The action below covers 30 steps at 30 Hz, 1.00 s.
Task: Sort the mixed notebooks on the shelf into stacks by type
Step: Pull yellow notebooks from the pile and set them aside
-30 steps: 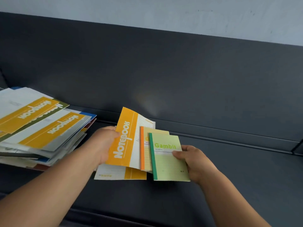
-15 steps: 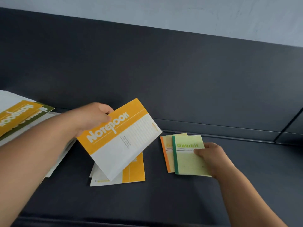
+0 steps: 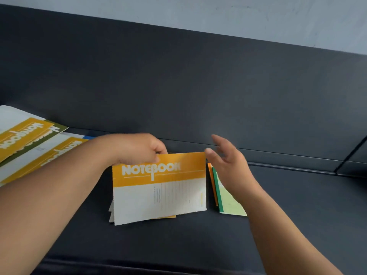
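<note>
Your left hand (image 3: 137, 149) grasps the top edge of a yellow notebook (image 3: 158, 191), its fingers (image 3: 158, 149) curled over that edge, so the cover with the word NOTEBOOK faces you and leans back toward the rear of the dark shelf (image 3: 198, 245). Its bottom edge appears to sit on a second book (image 3: 168, 216) of the same yellow kind, which lies flat on the shelf and shows only as a thin strip below. Your right hand (image 3: 228, 165) is released, fingers spread and holding nothing; its thumb is just beside the yellow notebook's top right corner, and whether it touches cannot be told. Under that hand a small green notebook (image 3: 230, 203) lies on an orange notebook (image 3: 211, 179), just to the right of the yellow pair. The unsorted pile (image 3: 29, 143) sits at the far left. The step in hand looks to be laying the yellow notebook on its match. To do it well, lower the top edge slowly, let your right hand steady the right side, square the corners with the book beneath, and keep it off the small books. The thin cover will likely flop, so let go only once it lies flat
</note>
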Available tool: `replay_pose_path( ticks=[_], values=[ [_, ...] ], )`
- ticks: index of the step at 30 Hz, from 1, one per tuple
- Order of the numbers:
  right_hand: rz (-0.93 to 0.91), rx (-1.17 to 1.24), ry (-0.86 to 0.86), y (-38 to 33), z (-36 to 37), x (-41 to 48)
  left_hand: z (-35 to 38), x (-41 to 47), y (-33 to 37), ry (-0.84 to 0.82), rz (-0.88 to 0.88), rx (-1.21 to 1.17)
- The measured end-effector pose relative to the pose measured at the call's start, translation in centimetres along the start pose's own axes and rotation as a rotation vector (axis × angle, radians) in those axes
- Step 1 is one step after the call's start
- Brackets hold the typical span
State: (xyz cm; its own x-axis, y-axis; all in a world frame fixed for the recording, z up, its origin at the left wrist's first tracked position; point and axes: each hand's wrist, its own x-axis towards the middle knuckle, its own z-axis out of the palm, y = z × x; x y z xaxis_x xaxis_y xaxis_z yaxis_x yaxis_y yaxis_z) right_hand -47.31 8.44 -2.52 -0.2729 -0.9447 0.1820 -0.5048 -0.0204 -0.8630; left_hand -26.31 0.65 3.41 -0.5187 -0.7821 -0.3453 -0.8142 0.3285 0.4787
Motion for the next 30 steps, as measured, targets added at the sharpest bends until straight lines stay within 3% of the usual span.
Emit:
replay_pose_path(
  ticks=[2,4,8,10,14,17,19,21,25,27,30],
  values=[
    [0.027,-0.019,-0.159,-1.2,0.9,0.6,0.0,-0.2,0.8,0.032,0.031,0.084],
    [0.103,-0.033,-0.197,-1.4,1.4,0.9,-0.1,-0.3,0.6,0.163,0.032,0.107],
    [0.355,0.442,-0.067,0.3,2.7,1.2,0.4,-0.3,-1.6,0.734,-0.011,0.133],
    [0.459,0.644,-0.007,1.0,3.5,1.5,1.1,-0.8,-2.7,0.846,-0.078,-0.005],
    [0.57,0.852,-0.015,0.7,5.5,1.3,3.6,-1.1,-3.9,0.599,-0.315,-0.562],
    [0.636,0.846,-0.041,0.6,7.0,0.7,5.1,-1.0,-4.1,0.45,-0.36,-0.896],
    [0.656,0.702,-0.074,0.7,7.1,0.4,6.0,-0.6,-5.0,0.479,-0.381,-0.854],
    [0.597,0.391,-0.171,0.6,6.8,0.1,6.4,-0.4,-5.9,0.521,-0.403,-0.768],
    [0.241,-0.413,-0.34,1.3,7.0,-0.8,7.0,-0.2,-7.0,0.459,-0.388,-0.546],
    [0.13,-0.601,-0.343,1.6,7.7,-1.2,7.6,-0.3,-7.0,0.398,-0.399,-0.339],
    [0.06,-0.695,-0.349,1.9,8.2,-1.8,8.6,-0.3,-7.0,0.283,-0.359,-0.09]
  ],
)
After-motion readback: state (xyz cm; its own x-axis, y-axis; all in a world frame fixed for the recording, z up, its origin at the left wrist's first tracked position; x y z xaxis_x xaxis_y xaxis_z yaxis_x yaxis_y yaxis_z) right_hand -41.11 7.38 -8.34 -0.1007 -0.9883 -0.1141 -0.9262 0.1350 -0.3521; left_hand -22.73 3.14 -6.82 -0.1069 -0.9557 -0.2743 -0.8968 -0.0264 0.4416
